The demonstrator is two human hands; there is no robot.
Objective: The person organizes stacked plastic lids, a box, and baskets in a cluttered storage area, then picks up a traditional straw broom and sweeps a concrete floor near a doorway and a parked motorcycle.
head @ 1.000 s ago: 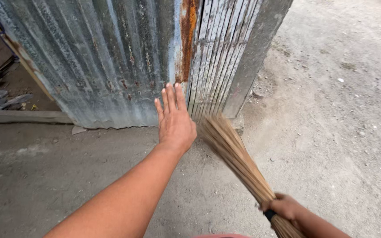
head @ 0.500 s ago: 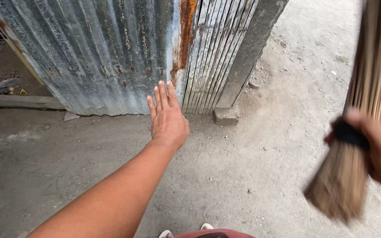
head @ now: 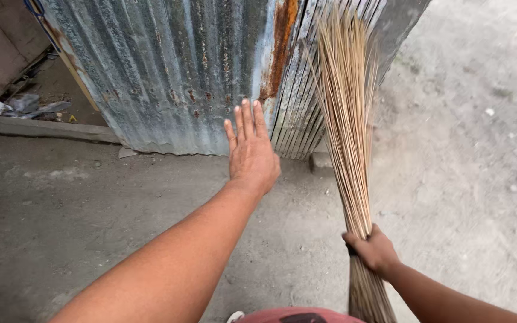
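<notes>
- Currently, right hand is clamping the stick broom mid-bundle, tips upright beside the corrugated sheet.
- Left hand is hovering flat, fingers apart (holding nothing).
- Tightening the grip near the binding should be steadying the bristles.

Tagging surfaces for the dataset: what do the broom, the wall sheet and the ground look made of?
Broom: thin stiff tan sticks, likely palm ribs, bundled, gripped by the right hand. Wall sheet: corrugated metal, dull grey, with rust streaks. Ground: rough grey concrete or packed dirt, dusty; hard to tell which.
</notes>
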